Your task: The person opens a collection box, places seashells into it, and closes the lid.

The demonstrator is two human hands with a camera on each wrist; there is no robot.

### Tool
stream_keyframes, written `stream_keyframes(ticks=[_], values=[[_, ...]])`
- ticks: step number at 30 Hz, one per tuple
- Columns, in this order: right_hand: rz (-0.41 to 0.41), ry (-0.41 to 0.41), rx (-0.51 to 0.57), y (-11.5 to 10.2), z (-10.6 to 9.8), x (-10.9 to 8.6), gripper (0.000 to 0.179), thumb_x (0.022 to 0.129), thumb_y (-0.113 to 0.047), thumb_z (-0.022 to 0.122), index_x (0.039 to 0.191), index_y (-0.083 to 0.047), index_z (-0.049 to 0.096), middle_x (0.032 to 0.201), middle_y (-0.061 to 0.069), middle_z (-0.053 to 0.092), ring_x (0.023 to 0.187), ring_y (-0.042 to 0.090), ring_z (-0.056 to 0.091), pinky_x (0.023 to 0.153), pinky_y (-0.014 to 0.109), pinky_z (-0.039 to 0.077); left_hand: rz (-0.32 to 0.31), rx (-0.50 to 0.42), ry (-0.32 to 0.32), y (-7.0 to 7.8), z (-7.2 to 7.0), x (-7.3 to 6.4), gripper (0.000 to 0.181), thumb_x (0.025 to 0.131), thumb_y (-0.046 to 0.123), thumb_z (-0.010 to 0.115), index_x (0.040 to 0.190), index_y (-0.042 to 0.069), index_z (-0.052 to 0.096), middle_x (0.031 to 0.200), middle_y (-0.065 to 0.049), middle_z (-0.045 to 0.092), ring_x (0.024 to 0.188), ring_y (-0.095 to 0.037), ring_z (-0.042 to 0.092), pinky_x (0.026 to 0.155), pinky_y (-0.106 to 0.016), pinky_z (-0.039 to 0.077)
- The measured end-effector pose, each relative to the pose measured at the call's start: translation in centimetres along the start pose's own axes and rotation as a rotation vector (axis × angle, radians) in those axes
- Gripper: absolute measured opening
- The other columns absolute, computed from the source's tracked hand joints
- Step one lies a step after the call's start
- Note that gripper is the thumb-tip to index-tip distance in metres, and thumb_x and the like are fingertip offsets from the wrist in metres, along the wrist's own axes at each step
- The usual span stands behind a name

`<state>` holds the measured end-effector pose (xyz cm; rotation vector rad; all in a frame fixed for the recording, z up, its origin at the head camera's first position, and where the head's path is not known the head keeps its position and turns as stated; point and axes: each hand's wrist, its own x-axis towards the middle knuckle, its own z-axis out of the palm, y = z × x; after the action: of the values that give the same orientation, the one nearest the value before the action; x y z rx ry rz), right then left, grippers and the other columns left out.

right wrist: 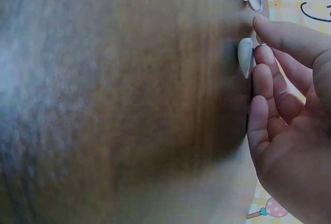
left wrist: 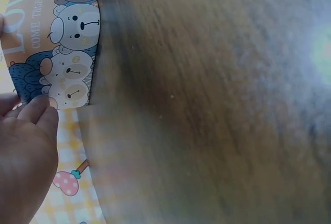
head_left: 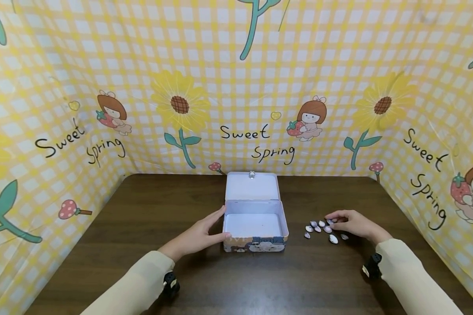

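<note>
A small hinged tin box (head_left: 256,247) printed with cartoon bears stands with its lid (head_left: 252,187) tipped back, its white inside showing. My left hand (head_left: 195,236) rests against the box's left side, fingers stretched along the wall and thumb at the front left corner. In the left wrist view, fingertips (left wrist: 39,107) meet the printed front's lower end. To the right of the box lie several small white and purplish seashells (head_left: 333,239). Over their far right side, my right hand (head_left: 354,223) has thumb and forefinger on either side of one seashell (head_left: 330,222), pinching it. The other fingers curl loosely.
Dark wooden table (head_left: 173,192) lies under everything. A yellow-checked cloth (head_left: 228,96) with flowers and lettering rises along its back and both sides. A white shell (right wrist: 245,57) lies close by the right fingertips in the right wrist view.
</note>
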<state>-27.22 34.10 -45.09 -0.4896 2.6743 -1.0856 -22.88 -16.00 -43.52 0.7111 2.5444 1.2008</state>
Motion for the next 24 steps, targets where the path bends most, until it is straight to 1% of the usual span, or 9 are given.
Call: stream_keyframes(ticks=[3, 8, 12, 15, 19, 22, 24], values=[[0.001, -0.013, 0.019, -0.3, -0.1, 0.0, 0.035, 0.095, -0.014, 0.069, 0.125, 0.003, 0.067, 0.103, 0.007, 0.065, 0.089, 0.019, 0.057, 0.074, 0.028, 0.048, 0.013, -0.003, 0.000, -0.2, 0.0, 0.0, 0.090, 0.095, 0.051, 0.065, 0.163, 0.021, 0.014, 0.166, 0.001, 0.010, 0.151, -0.025, 0.014, 0.114, -0.058, 0.025], [0.000, -0.023, 0.010, -0.9, -0.4, 0.0, 0.035, 0.097, -0.014, 0.068, 0.126, 0.004, 0.066, 0.105, 0.007, 0.065, 0.089, 0.020, 0.056, 0.074, 0.029, 0.048, 0.030, -0.013, -0.001, -0.2, 0.1, 0.1, 0.089, 0.096, 0.049, 0.066, 0.163, 0.019, 0.014, 0.166, 0.000, 0.010, 0.151, -0.026, 0.014, 0.115, -0.057, 0.024], [-0.011, -0.031, 0.015, -1.5, -0.6, 0.1, 0.036, 0.098, -0.014, 0.067, 0.127, 0.006, 0.064, 0.105, 0.008, 0.065, 0.090, 0.019, 0.058, 0.073, 0.028, 0.049, 0.014, -0.016, -0.002, -0.2, 0.1, 0.1, 0.090, 0.095, 0.051, 0.066, 0.163, 0.022, 0.014, 0.165, 0.004, 0.011, 0.150, -0.023, 0.015, 0.115, -0.056, 0.024], [-0.043, -0.038, 0.023, -2.4, -0.9, 0.2, 0.037, 0.098, -0.015, 0.067, 0.128, 0.007, 0.063, 0.107, 0.011, 0.067, 0.090, 0.019, 0.061, 0.073, 0.028, 0.051, 0.017, -0.018, 0.001, -0.3, 0.2, 0.2, 0.091, 0.094, 0.051, 0.066, 0.162, 0.021, 0.015, 0.166, 0.003, 0.011, 0.150, -0.023, 0.015, 0.115, -0.056, 0.024], [-0.095, -0.034, 0.003, -3.8, -1.3, 0.5, 0.037, 0.098, -0.015, 0.067, 0.128, 0.006, 0.063, 0.113, 0.014, 0.068, 0.093, 0.019, 0.063, 0.074, 0.028, 0.052, 0.036, -0.021, 0.006, -0.2, 0.1, 0.2, 0.090, 0.095, 0.048, 0.067, 0.162, 0.018, 0.015, 0.166, -0.003, 0.011, 0.151, -0.025, 0.015, 0.115, -0.056, 0.024], [-0.115, -0.028, -0.027, -4.8, -1.5, 0.8, 0.035, 0.098, -0.017, 0.068, 0.127, 0.002, 0.066, 0.114, 0.011, 0.068, 0.098, 0.019, 0.064, 0.078, 0.029, 0.052, 0.030, -0.022, 0.004, -0.2, 0.1, 0.2, 0.090, 0.095, 0.049, 0.067, 0.162, 0.019, 0.015, 0.166, -0.001, 0.011, 0.151, -0.024, 0.015, 0.115, -0.056, 0.024], [-0.128, -0.028, -0.041, -5.6, -1.6, 0.9, 0.033, 0.098, -0.019, 0.068, 0.127, -0.001, 0.067, 0.113, 0.008, 0.068, 0.100, 0.019, 0.064, 0.080, 0.030, 0.052, 0.020, -0.023, 0.002, -0.2, 0.1, 0.2, 0.090, 0.095, 0.050, 0.067, 0.162, 0.021, 0.015, 0.166, 0.002, 0.011, 0.150, -0.023, 0.015, 0.115, -0.056, 0.024]])
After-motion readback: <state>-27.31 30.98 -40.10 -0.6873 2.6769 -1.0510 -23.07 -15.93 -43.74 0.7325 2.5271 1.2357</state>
